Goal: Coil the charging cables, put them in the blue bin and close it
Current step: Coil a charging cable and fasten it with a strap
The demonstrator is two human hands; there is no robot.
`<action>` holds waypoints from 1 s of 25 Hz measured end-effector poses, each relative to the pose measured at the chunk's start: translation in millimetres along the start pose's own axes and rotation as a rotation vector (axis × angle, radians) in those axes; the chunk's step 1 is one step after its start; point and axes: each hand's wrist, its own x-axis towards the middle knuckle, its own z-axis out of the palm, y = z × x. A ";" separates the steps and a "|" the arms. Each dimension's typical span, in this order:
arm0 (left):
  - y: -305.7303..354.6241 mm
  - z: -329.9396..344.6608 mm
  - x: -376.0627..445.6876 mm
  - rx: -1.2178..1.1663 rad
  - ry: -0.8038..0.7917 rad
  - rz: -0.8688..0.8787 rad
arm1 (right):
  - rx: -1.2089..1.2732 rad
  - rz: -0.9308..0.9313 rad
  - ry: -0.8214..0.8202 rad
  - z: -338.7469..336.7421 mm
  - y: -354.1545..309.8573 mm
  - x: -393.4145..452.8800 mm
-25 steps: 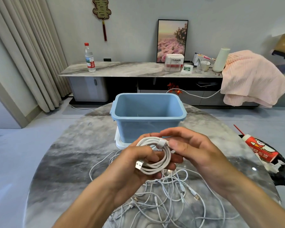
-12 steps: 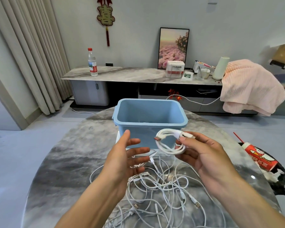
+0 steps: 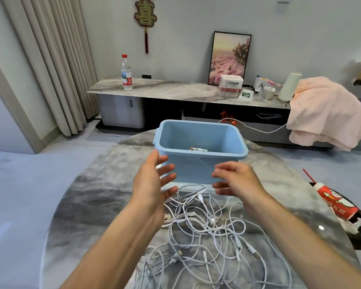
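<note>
**A:** ok so both hands are in front of the bin, holding nothing. Left hand has its palm turned inward and fingers spread, right hand has its fingers loosely extended, a bit blurry. Neither one touches anything as far as I can see.

**B:** where are the cables?

**A:** a tangle of thin white charging cables is sprawled on the table under and behind the hands, loops crossing everywhere. Can't count them, too knotted, but I spot several small plug ends poking out.

**B:** and the bin?

**A:** one blue plastic bin, rectangular with rounded corners and a thick rim, lid off, just past the fingertips. Something small and white is on its floor, only partly visible over the near rim.

**B:** table?

**A:** round, glossy grey marble-look top. At its right edge is one red and white carton with a red straw.
</note>
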 end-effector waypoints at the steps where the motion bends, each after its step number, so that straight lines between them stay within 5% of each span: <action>1: 2.2 0.2 0.9 -0.016 -0.001 0.012 | -0.093 0.007 -0.042 -1.9 21.2 -5.6; 7: 13.0 -5.2 3.0 -0.097 0.044 0.029 | -0.998 -0.276 0.046 -9.5 68.3 25.6; 10: 37.9 -21.8 11.6 -0.216 0.121 0.092 | -1.009 -0.407 0.020 4.7 66.4 23.6; 13: 48.4 -30.5 15.0 -0.245 0.156 0.114 | -1.011 -0.631 -0.180 54.9 66.1 15.3; 15: 41.8 -27.7 13.6 -0.214 0.121 0.079 | -1.124 -0.593 -0.254 89.3 69.6 18.7; 25: 34.9 -19.6 7.6 -0.190 0.049 0.045 | -1.259 -0.578 -0.004 86.0 98.8 35.4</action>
